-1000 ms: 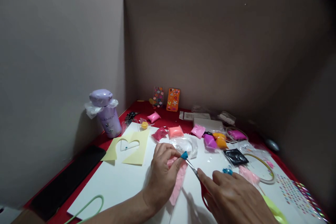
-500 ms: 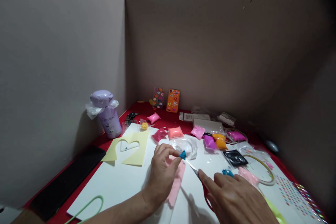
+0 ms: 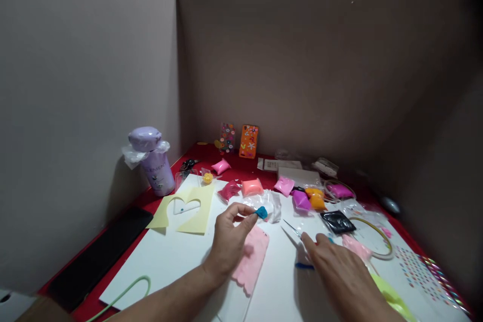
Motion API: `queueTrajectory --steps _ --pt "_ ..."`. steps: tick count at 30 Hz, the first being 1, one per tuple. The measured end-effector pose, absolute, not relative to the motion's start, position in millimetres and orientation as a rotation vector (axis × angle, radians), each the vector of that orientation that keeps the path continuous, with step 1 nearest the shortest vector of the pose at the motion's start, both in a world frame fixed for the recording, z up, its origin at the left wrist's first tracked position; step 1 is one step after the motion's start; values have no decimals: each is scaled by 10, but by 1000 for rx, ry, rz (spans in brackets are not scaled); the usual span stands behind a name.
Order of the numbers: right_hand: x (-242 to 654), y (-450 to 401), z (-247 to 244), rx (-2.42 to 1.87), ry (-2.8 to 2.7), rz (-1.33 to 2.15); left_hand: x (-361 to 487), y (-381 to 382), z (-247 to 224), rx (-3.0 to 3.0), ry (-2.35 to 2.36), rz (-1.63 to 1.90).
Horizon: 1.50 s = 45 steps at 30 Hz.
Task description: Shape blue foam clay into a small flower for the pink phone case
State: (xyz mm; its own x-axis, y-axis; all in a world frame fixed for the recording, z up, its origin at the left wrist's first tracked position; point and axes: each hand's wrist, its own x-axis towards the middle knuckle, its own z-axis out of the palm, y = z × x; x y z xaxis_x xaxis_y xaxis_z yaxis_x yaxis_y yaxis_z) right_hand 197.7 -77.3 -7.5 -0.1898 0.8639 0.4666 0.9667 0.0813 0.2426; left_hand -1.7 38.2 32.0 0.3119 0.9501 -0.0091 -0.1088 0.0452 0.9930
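Note:
My left hand (image 3: 228,239) is closed in a pinch on a small piece of blue clay (image 3: 261,212), held above the white board. To its right, my right hand (image 3: 334,266) grips a pair of scissors (image 3: 292,228), whose thin metal tips point up and left, apart from the clay. Most of the handles are hidden by the hand. Below my left hand lies a flat pink clay sheet (image 3: 253,266) with a scalloped lower edge. A dark blue strip (image 3: 304,265) shows under my right hand; what it is I cannot make out.
Several clay packets lie behind the hands, among them a coral packet (image 3: 252,187) and a black packet (image 3: 338,222). A yellow paper with a heart cutout (image 3: 198,219) is at left. Further back stand a purple bottle (image 3: 158,173) and an orange phone case (image 3: 249,142).
The scissors have moved away from the blue clay, down and right, with my right hand. My left hand has lifted the clay slightly, and more of the pink sheet shows.

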Motion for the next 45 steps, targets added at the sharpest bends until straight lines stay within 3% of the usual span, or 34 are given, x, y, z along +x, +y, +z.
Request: queueTrajectory --steps 4,7,12,17,37,45 --pt "1885 -695 6 -1838 -2174 -679 -2 380 331 1110 762 889" --pt "1736 -618 155 -1990 -2041 -269 -6 367 341 1071 703 854" --pt "1517 -489 325 -1654 -1599 501 -7 344 390 1065 645 839" --pt "1457 -383 313 -1454 -1327 867 23 320 421 1060 630 876" --pt "1455 -359 278 -1339 -1314 787 32 303 352 1241 780 779" --pt "1455 -383 159 -1249 -1463 476 32 301 325 1202 809 780"
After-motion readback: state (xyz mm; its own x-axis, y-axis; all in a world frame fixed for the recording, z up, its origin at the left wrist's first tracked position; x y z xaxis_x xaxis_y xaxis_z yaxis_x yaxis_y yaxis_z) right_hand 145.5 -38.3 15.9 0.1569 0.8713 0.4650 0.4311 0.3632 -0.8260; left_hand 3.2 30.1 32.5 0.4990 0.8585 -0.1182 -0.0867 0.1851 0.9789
